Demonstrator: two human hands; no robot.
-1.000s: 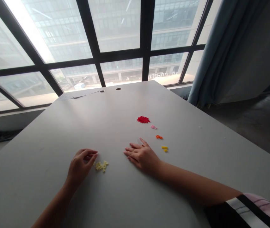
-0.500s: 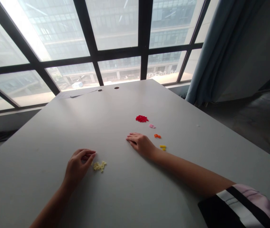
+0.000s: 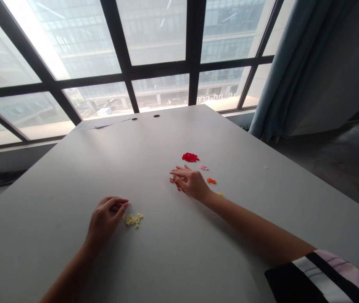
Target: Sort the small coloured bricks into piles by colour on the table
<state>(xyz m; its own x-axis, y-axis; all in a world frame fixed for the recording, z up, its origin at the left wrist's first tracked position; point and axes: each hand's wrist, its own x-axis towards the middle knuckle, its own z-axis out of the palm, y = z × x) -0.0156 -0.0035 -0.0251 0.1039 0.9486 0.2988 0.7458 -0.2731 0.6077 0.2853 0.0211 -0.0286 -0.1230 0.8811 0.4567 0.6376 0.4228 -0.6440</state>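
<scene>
My left hand rests on the pale grey table with its fingers loosely curled, and no piece shows in it. Just beside its fingertips lies a small heap of pale yellow bits. My right hand lies on the table with fingers spread, over a loose scatter of orange-brown bits. Beyond it are a red heap, pink bits and an orange cluster. Yellow bits are mostly hidden behind my right wrist.
The table's far edge has two small round holes and meets a black-framed window. A blue-grey curtain hangs at the right. A striped sleeve covers my upper right arm.
My right hand has moved left and farther across the table, and orange-brown bits now lie scattered under its fingers. My left hand and the yellow heap stay in place.
</scene>
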